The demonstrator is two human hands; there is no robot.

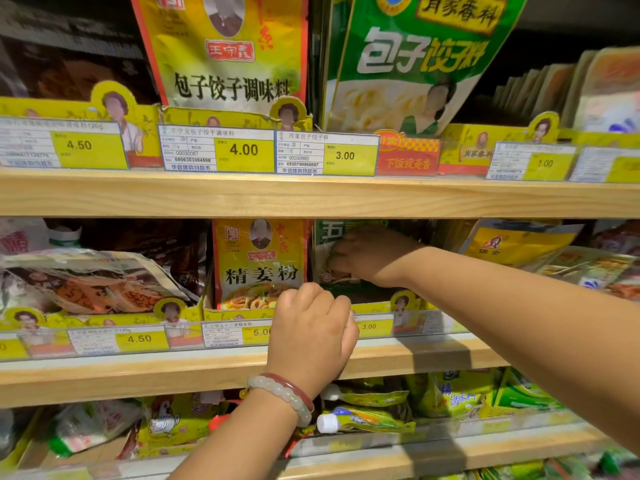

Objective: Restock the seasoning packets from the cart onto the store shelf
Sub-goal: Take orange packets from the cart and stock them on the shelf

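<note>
1. Right hand [369,258] is reached deep into the middle shelf [415,358], in the compartment right of the yellow ginger-powder packet [259,263]. Fingers curled and pressed together onto a green packet [334,230] standing at the back; whether it is actually pinched or only pushed can't be told, as the palm side is hidden and the spot is dark.
2. Left hand [311,336] is closed in a loose fist at the front lip of the same shelf, knuckles up, over the price strip between the 5.00 tag [239,332] and the 3.00 tag [372,326]. Fingertips are tucked under and out of sight, so it's unclear whether anything is held. Two bracelets [287,393] on that wrist, one pale beaded, one dark red.
3. Yellow ginger-powder packet stands upright in a yellow cardboard display tray [403,301], just left of the right hand and just above the left hand.
4. Left part of the middle shelf: clear packets with brown-orange contents [93,282] lying tilted, behind a 4.50 tag [138,338].
5. Right part of the middle shelf: yellow packets [512,242] leaning, partly behind the right forearm.
6. Upper shelf [311,195]: tall yellow dumpling-seasoning packet [228,53] and green dumpling-seasoning packet [422,60] side by side, upright, tags below reading 4.00 and 3.00.
7. Lower shelf [450,448]: jumbled yellow-green pouches with white caps [367,419], below the left wrist.
</note>
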